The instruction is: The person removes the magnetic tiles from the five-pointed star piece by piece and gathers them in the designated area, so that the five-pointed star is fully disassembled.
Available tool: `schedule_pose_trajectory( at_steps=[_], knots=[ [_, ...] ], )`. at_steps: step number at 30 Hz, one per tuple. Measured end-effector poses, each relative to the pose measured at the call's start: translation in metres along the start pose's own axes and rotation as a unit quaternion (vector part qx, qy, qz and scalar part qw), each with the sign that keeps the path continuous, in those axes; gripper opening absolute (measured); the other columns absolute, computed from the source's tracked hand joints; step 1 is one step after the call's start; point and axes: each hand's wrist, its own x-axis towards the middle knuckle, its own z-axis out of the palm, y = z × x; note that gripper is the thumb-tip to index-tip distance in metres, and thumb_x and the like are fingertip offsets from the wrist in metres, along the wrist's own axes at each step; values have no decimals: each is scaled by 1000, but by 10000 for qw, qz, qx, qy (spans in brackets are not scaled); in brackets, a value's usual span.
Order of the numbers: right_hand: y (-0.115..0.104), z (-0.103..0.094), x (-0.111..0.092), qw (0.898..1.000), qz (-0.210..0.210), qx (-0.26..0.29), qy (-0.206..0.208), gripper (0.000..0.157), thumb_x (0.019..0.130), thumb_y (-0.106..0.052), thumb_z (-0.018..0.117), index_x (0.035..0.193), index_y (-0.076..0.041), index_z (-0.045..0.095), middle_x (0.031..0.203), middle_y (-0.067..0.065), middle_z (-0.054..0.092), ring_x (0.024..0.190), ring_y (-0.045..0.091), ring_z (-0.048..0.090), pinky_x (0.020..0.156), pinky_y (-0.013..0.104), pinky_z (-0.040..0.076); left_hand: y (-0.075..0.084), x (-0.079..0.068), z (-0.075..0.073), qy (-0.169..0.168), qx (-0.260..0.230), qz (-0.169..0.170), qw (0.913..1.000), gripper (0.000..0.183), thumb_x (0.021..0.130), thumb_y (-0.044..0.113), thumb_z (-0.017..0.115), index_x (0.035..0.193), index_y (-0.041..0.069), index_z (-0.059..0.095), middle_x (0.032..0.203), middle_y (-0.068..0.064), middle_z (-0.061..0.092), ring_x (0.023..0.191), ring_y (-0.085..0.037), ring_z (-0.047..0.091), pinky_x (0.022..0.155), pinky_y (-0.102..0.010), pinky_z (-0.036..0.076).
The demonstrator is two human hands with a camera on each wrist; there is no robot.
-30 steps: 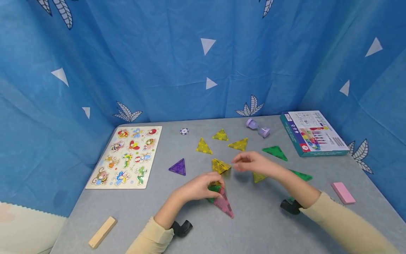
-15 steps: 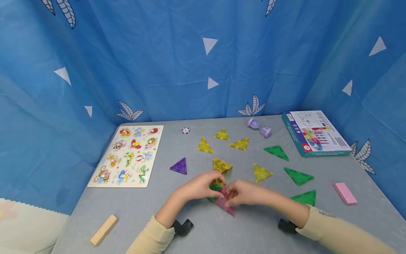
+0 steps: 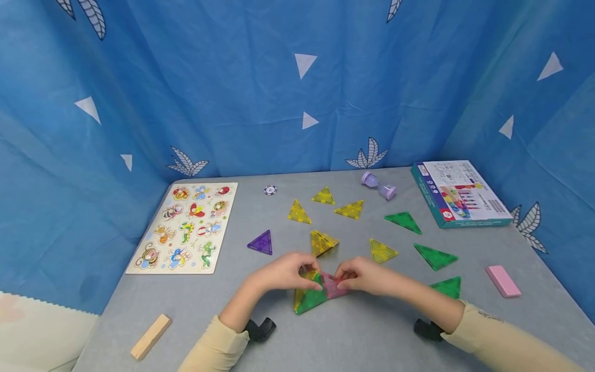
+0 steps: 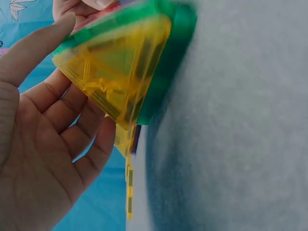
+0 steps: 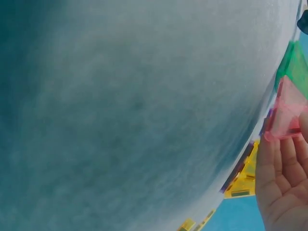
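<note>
In the head view, my left hand (image 3: 281, 274) grips a joined piece of green and yellow triangular magnetic tiles (image 3: 310, 301). Its thumb lies on the green edge in the left wrist view, fingers behind the yellow face (image 4: 113, 72). My right hand (image 3: 372, 278) pinches pink triangular magnetic tiles (image 3: 332, 290), which stand against the green side; the right wrist view shows the pink tiles (image 5: 288, 113) between thumb and fingers. Whether pink and green are stuck together I cannot tell. Just behind the hands sits a small folded piece of yellow tiles (image 3: 322, 242).
Loose yellow tiles (image 3: 348, 210), green tiles (image 3: 435, 257) and a purple tile (image 3: 262, 243) lie around. An insect puzzle board (image 3: 186, 227) is left, a wooden block (image 3: 151, 337) nearer. Rightward are a sand timer (image 3: 378, 186), a box (image 3: 460, 194) and a pink block (image 3: 503, 281).
My right hand came in from the right and took hold of the pink tiles. The joined piece has turned, so its green and yellow faces show more and the pink part points right.
</note>
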Motion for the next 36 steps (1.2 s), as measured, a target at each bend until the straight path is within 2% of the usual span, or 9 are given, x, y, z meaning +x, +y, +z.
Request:
schedule_pose_trajectory(
  at_steps=[4, 8, 16, 25, 29, 33, 36],
  knots=[
    [0, -3, -2, 9999, -102, 52, 13, 6, 89, -17, 64, 90, -13, 68, 76, -6, 60, 65, 5, 48, 57, 22, 43, 2, -1, -1, -178, -165, -102, 9997, 18, 81, 34, 73, 82, 23, 58, 71, 10, 48, 68, -9, 45, 61, -21, 37],
    [-1, -5, -4, 9997, -219, 137, -55, 8, 92, -18, 60, 93, -13, 66, 79, -4, 60, 66, 5, 47, 58, 22, 42, 3, -2, -1, -298, -186, -170, 9992, 17, 83, 32, 71, 80, 23, 58, 66, 9, 42, 61, -5, 39, 56, -20, 33],
    [0, -8, -3, 9991, -275, 147, -286, 9, 94, -20, 56, 96, -16, 64, 81, -6, 58, 70, 5, 48, 61, 23, 42, 4, -2, -2, -422, -228, -57, 9988, 17, 84, 29, 70, 79, 21, 56, 65, 10, 39, 60, -5, 37, 55, -19, 32],
    [0, -13, -2, 9973, -379, 250, -577, 9, 94, -20, 56, 95, -15, 63, 79, -5, 56, 70, 5, 47, 62, 23, 41, 7, -2, -3, -558, -248, 46, 9981, 15, 84, 28, 71, 80, 22, 58, 66, 12, 46, 61, -3, 40, 55, -19, 34],
    [3, -17, -3, 9954, -343, 485, -752, 9, 95, -20, 55, 96, -15, 63, 81, -5, 55, 73, 7, 48, 64, 24, 42, 7, -3, -4, -636, -295, 74, 9975, 15, 84, 26, 70, 78, 21, 57, 66, 12, 48, 60, -5, 42, 54, -19, 35],
    [6, -29, -9, 9940, -160, 755, -773, 11, 95, -20, 55, 97, -13, 63, 82, -3, 55, 75, 10, 49, 66, 25, 42, 5, -4, -5, -644, -332, 29, 9974, 17, 84, 27, 70, 76, 21, 56, 64, 12, 46, 58, -7, 42, 53, -18, 34],
    [7, -39, -15, 9950, 24, 530, -851, 10, 93, -19, 58, 96, -13, 65, 80, -4, 55, 72, 9, 49, 64, 24, 42, 2, -5, -5, -621, -344, -42, 9975, 19, 83, 30, 71, 76, 20, 56, 64, 11, 44, 58, -7, 41, 53, -18, 33]
  ],
)
